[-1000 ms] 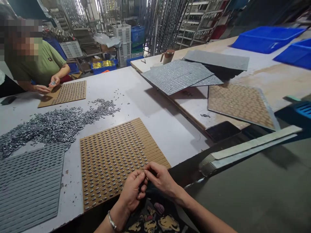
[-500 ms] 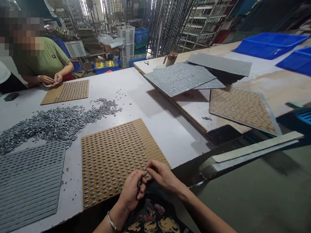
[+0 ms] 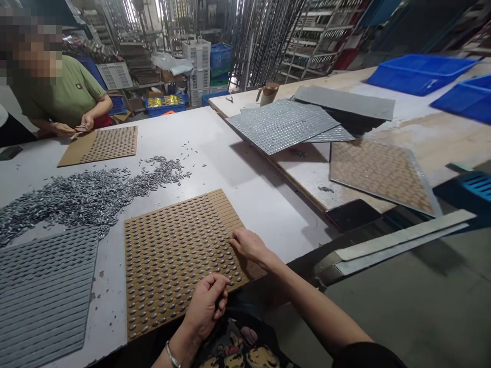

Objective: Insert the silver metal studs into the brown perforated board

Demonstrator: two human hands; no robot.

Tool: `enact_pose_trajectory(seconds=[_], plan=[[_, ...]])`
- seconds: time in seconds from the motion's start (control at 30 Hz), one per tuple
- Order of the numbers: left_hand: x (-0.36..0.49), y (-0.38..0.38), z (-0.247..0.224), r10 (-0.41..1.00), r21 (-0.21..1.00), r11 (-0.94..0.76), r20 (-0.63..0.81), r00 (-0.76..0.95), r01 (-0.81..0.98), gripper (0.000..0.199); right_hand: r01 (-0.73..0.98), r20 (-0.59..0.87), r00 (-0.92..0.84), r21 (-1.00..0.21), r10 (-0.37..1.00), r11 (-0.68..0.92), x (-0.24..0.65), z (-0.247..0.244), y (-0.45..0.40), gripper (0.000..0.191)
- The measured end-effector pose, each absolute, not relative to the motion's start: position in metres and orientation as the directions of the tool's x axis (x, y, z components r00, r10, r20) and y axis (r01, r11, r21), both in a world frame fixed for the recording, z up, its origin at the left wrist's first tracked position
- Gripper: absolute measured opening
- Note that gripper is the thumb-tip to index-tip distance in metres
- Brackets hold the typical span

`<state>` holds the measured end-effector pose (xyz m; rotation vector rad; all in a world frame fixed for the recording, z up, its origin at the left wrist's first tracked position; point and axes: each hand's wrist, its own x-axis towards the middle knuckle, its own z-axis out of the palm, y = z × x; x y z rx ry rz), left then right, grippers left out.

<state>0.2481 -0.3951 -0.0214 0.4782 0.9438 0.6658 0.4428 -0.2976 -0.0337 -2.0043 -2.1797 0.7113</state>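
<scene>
In the lower center of the frame, the left hand (image 3: pixel 209 301) is holding a loose fist, its thumb pressing against the index finger; what the palm is holding is hidden. It is hanging over the near edge of the board (image 3: pixel 228 209). The right hand (image 3: pixel 238 245) is reaching over the right part of the board, thumb and fingertips pressing together at its surface; I cannot tell whether they are pinching a piece.

One board is lying at the center of the frame, bearing rows of small gray pieces (image 3: pixel 174 255), too many to count; its ridged right strip is showing bare. One gray board (image 3: pixel 46 306) is filling the lower left, and one far board (image 3: pixel 74 151) is lying at upper left before a co-worker's two hands (image 3: pixel 87 122). One long pile (image 3: pixel 92 197) of loose pieces is spreading across the left. Two blue trays (image 3: pixel 422 84), one mug (image 3: pixel 269 93) and one phone (image 3: pixel 353 214) are resting toward the right.

The board's near edge is lying along the near edge of the white table (image 3: pixel 276 214). A narrow strip of that table is separating board and gray board; a wider stretch is running rightward to the wooden table (image 3: pixel 441 133).
</scene>
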Motion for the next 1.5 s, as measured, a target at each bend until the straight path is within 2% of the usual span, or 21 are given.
enact_pose_trajectory(seconds=[0.13,0.27,0.4,0.5,0.63,0.73,0.87,1.0,1.07,1.13,1.2,1.33,1.5], plan=[[0.247,-0.393,-0.020,0.702,0.600,0.711,-0.577,0.417,-0.367,0.038,0.904,-0.254,-0.210,-0.418,0.944,0.089,0.446,-0.031,-0.288,0.018],[0.248,-0.389,-0.019,0.688,0.549,0.726,-0.596,0.414,-0.415,0.037,0.800,-0.181,-0.198,-0.598,0.963,0.052,0.452,-0.032,-0.285,0.004],[0.248,-0.385,-0.020,0.688,0.496,0.719,-0.608,0.396,-0.486,0.037,0.637,-0.035,-0.133,-0.769,0.990,0.059,0.452,-0.027,-0.305,0.002],[0.250,-0.384,-0.020,0.680,0.478,0.724,-0.613,0.403,-0.496,0.037,0.498,0.032,-0.137,-0.862,0.990,0.097,0.443,-0.012,-0.338,0.013],[0.257,-0.385,-0.023,0.689,0.493,0.720,-0.591,0.420,-0.488,0.036,0.386,0.014,-0.229,-0.917,0.973,0.105,0.425,0.001,-0.378,0.014],[0.264,-0.387,-0.025,0.697,0.502,0.713,-0.585,0.414,-0.490,0.037,0.370,-0.006,-0.194,-0.927,0.981,0.068,0.420,-0.003,-0.389,0.013],[0.266,-0.388,-0.025,0.659,0.483,0.749,-0.616,0.432,-0.453,0.036,0.344,-0.093,-0.111,-0.937,0.989,-0.050,0.427,-0.013,-0.381,0.015],[0.261,-0.386,-0.021,0.653,0.493,0.756,-0.623,0.431,-0.431,0.029,0.193,-0.216,-0.098,-0.962,0.971,-0.195,0.437,-0.011,-0.373,0.020],[0.257,-0.384,-0.019,0.636,0.443,0.763,-0.643,0.427,-0.471,0.025,0.140,-0.232,-0.086,-0.966,0.969,-0.218,0.440,-0.010,-0.371,0.021],[0.254,-0.383,-0.018,0.614,0.360,0.763,-0.663,0.428,-0.536,0.024,0.160,-0.224,-0.045,-0.964,0.974,-0.214,0.443,-0.013,-0.371,0.023],[0.251,-0.384,-0.018,0.612,0.323,0.753,-0.664,0.429,-0.574,0.026,0.257,-0.189,-0.005,-0.949,0.982,-0.181,0.447,-0.018,-0.368,0.026],[0.249,-0.391,-0.020,0.652,0.404,0.742,-0.620,0.436,-0.535,0.026,0.508,-0.094,0.020,-0.857,0.995,-0.091,0.457,-0.029,-0.359,0.021],[0.251,-0.397,-0.018,0.645,0.447,0.760,-0.612,0.457,-0.472,0.027,0.682,0.024,-0.054,-0.729,0.998,0.055,0.464,-0.035,-0.349,0.020]])
